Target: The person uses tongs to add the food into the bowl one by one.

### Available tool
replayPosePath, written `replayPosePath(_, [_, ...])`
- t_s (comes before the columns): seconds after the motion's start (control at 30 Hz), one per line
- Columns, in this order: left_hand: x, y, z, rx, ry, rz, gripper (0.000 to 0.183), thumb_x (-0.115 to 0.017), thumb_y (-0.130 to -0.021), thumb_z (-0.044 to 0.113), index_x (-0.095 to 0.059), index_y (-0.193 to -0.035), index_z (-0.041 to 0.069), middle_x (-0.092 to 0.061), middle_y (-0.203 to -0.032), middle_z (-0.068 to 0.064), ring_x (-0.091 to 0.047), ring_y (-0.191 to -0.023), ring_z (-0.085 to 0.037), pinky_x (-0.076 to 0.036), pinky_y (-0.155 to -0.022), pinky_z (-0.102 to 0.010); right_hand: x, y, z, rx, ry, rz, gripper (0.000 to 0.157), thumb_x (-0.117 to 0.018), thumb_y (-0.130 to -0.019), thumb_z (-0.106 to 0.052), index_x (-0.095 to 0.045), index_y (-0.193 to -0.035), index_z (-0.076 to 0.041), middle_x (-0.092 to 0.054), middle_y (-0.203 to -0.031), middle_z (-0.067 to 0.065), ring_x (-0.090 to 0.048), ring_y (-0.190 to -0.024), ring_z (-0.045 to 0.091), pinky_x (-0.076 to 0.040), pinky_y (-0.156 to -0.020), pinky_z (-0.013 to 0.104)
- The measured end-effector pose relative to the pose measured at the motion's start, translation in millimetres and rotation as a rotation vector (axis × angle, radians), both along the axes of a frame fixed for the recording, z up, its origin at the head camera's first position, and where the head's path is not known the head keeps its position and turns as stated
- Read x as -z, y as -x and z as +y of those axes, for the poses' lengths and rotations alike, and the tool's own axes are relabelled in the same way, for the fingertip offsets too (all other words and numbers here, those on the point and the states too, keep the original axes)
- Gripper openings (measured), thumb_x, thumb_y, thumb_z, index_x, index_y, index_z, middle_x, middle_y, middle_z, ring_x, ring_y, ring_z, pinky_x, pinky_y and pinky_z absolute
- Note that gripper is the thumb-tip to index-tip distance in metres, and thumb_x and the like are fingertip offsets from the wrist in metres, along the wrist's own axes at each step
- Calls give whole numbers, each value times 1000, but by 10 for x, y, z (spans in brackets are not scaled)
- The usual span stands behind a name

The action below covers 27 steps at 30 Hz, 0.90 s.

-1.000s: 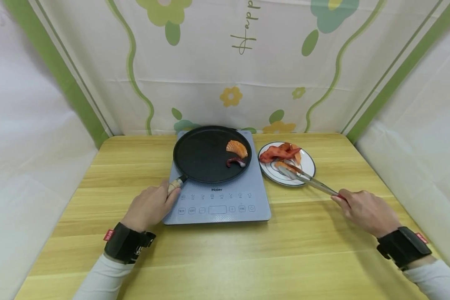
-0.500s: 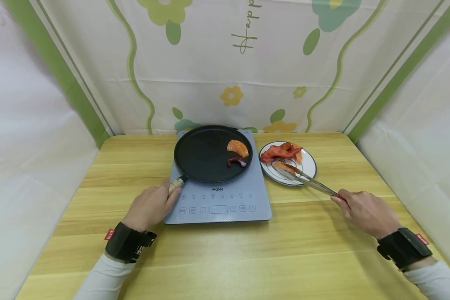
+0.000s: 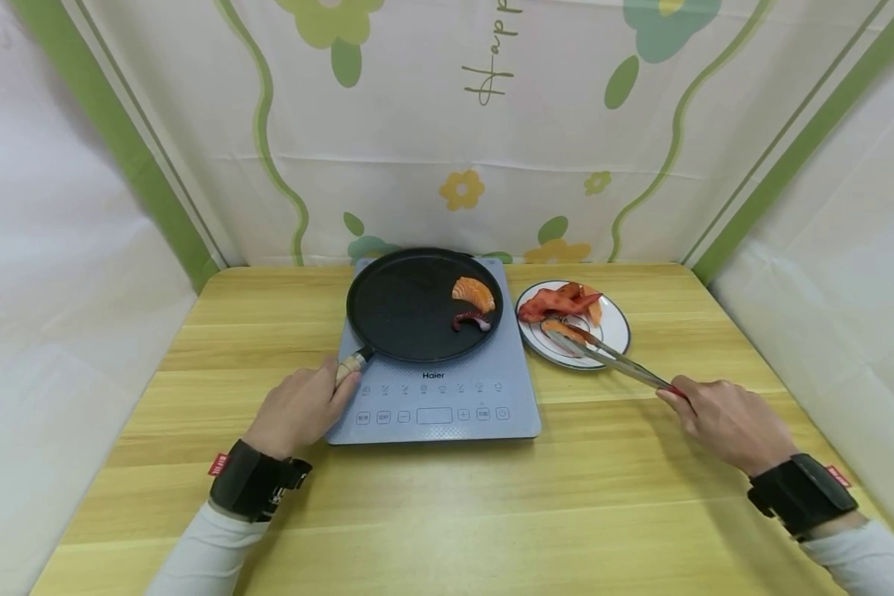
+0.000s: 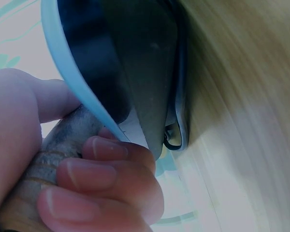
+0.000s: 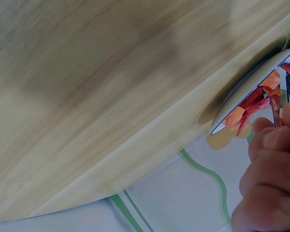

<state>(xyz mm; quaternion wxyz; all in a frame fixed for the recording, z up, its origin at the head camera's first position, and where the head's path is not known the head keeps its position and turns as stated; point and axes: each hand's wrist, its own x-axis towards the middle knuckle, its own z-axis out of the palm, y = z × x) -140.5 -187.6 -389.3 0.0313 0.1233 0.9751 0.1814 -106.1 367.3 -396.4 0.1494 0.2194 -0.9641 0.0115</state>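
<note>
My left hand [image 3: 298, 411] grips the wooden handle [image 4: 63, 145] of a black frying pan [image 3: 410, 319]; in the left wrist view the fingers curl round it. A salmon slice [image 3: 474, 293] and a dark red octopus tentacle [image 3: 471, 320] lie at the pan's right side. My right hand [image 3: 730, 422] holds metal tongs [image 3: 629, 367] with red grips. Their tips are at an orange piece [image 3: 559, 328] on the front left of a white plate [image 3: 617, 335]. Behind it on the plate lie red bacon-like strips [image 3: 551, 303] and another orange slice [image 3: 592, 308].
Under the pan sits a grey Haier induction cooker [image 3: 432, 426], with the plate close to its right edge. Both stand on a wooden table [image 3: 447, 513]. Patterned cloth [image 3: 402, 124] hangs behind the table and on both sides.
Almost nothing differs. The head view has shifted very slightly, while both hands, the tongs and the food keep their places.
</note>
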Motion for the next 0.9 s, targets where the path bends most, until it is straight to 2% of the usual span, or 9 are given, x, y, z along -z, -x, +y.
replayPosePath(0.9, [-13, -3, 4, -2, 7, -4, 38, -41, -100, 45, -46, -102, 7, -43, -67, -4, -45, -58, -18, -33, -49, -32, -41, -48, 8, 5, 19, 40, 18, -61, -93, -26, -47, -81, -22, -27, -58, -14, -26, -47, 4, -25, -45, 27])
